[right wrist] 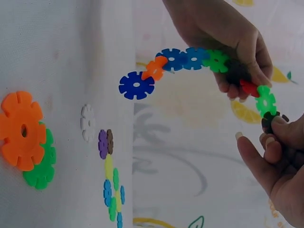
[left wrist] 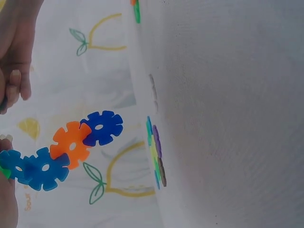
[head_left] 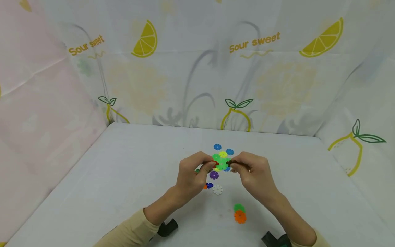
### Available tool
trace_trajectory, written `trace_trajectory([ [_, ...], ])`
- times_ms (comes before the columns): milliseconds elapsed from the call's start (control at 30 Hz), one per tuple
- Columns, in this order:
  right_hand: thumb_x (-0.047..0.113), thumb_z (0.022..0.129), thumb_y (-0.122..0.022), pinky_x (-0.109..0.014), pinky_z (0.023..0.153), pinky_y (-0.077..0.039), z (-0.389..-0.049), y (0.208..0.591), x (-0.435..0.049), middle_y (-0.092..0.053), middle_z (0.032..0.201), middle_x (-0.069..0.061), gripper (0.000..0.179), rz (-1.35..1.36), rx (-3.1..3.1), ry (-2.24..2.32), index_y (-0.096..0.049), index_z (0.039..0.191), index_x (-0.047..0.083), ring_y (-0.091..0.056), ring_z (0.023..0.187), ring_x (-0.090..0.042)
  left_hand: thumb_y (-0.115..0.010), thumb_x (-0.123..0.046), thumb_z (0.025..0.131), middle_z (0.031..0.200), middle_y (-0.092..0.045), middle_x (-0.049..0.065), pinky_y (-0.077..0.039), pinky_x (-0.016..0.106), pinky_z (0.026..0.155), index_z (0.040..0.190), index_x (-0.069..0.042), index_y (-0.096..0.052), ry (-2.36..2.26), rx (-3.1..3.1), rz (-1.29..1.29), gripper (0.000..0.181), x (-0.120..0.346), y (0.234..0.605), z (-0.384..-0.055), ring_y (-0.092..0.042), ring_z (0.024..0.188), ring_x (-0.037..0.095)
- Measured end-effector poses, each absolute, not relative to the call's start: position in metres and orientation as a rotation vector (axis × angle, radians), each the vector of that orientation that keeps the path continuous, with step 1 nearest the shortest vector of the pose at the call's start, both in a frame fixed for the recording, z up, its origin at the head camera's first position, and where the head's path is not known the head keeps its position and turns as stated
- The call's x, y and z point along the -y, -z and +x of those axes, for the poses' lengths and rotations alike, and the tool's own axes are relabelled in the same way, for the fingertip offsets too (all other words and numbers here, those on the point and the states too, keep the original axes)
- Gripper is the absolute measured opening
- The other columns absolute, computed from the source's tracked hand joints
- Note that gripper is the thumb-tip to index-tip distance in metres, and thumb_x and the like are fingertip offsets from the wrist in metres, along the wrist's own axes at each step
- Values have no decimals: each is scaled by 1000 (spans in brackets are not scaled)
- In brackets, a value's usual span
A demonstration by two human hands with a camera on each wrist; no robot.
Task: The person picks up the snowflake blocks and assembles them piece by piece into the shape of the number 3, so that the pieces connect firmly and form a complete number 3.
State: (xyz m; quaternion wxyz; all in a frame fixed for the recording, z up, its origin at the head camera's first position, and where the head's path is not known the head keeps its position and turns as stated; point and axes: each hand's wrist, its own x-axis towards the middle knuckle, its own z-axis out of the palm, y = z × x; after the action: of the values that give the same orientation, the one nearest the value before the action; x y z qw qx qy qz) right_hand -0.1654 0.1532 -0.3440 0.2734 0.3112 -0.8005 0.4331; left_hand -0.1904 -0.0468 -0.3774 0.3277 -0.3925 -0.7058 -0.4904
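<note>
My left hand (head_left: 192,173) grips a chain of interlocked notched plastic discs, its fingers round the middle part. From that hand hang a green disc (right wrist: 217,61), two blue discs (right wrist: 173,60), an orange disc (right wrist: 155,69) and a dark blue disc (right wrist: 137,85) at the free end. On the other side, a red disc (right wrist: 250,88) sticks out beside the fingertips, joined to a light green disc (right wrist: 266,101). My right hand (head_left: 256,171) pinches a dark disc (right wrist: 269,121) between thumb and fingers, its edge meeting the light green one. Both hands are raised above the table.
Several loose discs lie on the white table (head_left: 139,164) beyond and below the hands, among them a purple disc (head_left: 214,175) and a white disc (head_left: 217,189). Nearer me, an orange disc (head_left: 240,216) overlaps a green disc (head_left: 239,207). Lemon-print cloth (head_left: 185,68) walls the back.
</note>
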Motion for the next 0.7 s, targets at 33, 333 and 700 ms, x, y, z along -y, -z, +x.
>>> trace_trajectory([
  [33, -16, 82, -69, -17, 61, -55, -165, 344, -153, -68, 72, -1, 23, 836, 2155, -1159, -70, 79, 7, -63, 63, -4, -69, 0, 89, 78, -67, 5, -56, 17, 70, 88, -6, -64, 1292, 1847, -1027, 8, 47, 378, -190, -65, 67, 12],
  [333, -17, 82, -68, -16, 62, -54, -165, 346, -151, -68, 72, -1, 25, 838, 2163, -1159, -69, 77, 8, -62, 64, -4, -69, 1, 88, 76, -66, 5, -57, 19, 68, 87, -5, -64, 1368, 1840, -996, 8, 45, 382, -189, -65, 67, 12],
  [700, -13, 80, -71, -17, 58, -52, -165, 346, -149, -65, 71, -2, 19, 880, 2129, -1176, -69, 80, 6, -59, 63, -5, -69, -1, 90, 74, -67, 6, -57, 20, 67, 86, -5, -66, 1407, 1860, -945, 6, 44, 383, -191, -64, 64, 14],
])
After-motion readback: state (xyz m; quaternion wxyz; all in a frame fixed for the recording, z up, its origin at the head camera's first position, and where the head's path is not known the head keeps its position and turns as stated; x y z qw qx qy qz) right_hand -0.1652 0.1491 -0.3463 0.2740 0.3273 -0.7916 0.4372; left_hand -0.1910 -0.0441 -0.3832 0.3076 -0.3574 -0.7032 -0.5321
